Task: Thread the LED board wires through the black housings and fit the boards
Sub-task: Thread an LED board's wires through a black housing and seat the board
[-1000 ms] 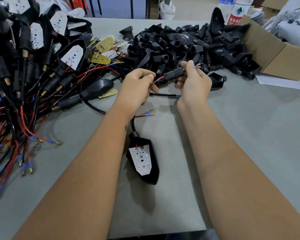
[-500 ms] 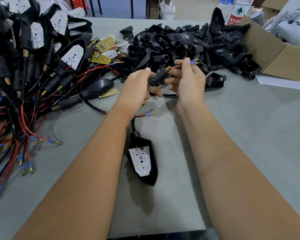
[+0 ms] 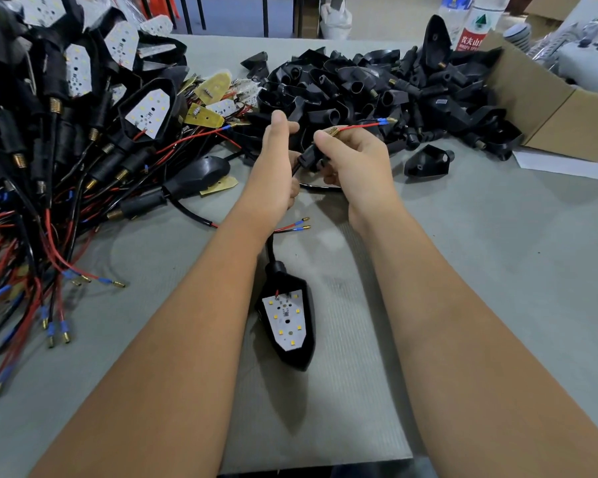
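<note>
Head view: my right hand (image 3: 354, 163) grips the black sleeve (image 3: 308, 159) above the table (image 3: 497, 270); the red wire (image 3: 359, 126) exits up-right, axis toward the empty housing pile (image 3: 377, 84). My left hand (image 3: 277, 167) is beside the sleeve's lower end; I cannot tell its grip. A fitted LED housing (image 3: 287, 322) lies nearer me, between my forearms.

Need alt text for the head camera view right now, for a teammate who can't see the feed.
Over a grey table, the right hand grips a black stem with a red wire emerging from it, while the left hand is beside it, fingers straight. A finished housing with its LED board lies between the forearms, with heaps of parts behind.
</note>
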